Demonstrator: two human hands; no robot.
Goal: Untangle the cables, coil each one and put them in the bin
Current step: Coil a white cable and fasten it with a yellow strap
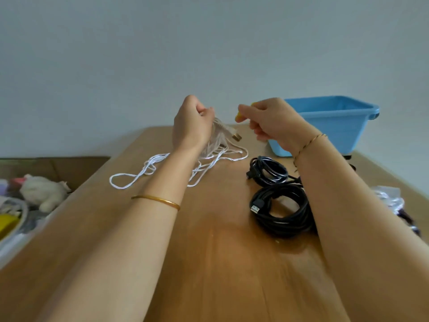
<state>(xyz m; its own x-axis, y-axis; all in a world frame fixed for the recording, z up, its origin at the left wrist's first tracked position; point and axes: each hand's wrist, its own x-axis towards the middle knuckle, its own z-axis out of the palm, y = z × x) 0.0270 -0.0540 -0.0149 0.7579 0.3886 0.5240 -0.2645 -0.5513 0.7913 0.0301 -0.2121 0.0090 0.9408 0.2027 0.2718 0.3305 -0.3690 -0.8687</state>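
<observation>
My left hand is raised above the wooden table and grips a bunch of loops of the white cable. The rest of that cable trails loose across the table, and its USB plug sticks out to the right of my fist. To its right, my right hand pinches a small yellow piece, close to the plug. Two coiled black cables lie on the right, a smaller one behind a larger one. The blue bin stands at the back right.
An open cardboard box left of the table holds a white plush toy and other clutter. Clear plastic wrapping lies at the table's right edge. A plain wall rises behind the table.
</observation>
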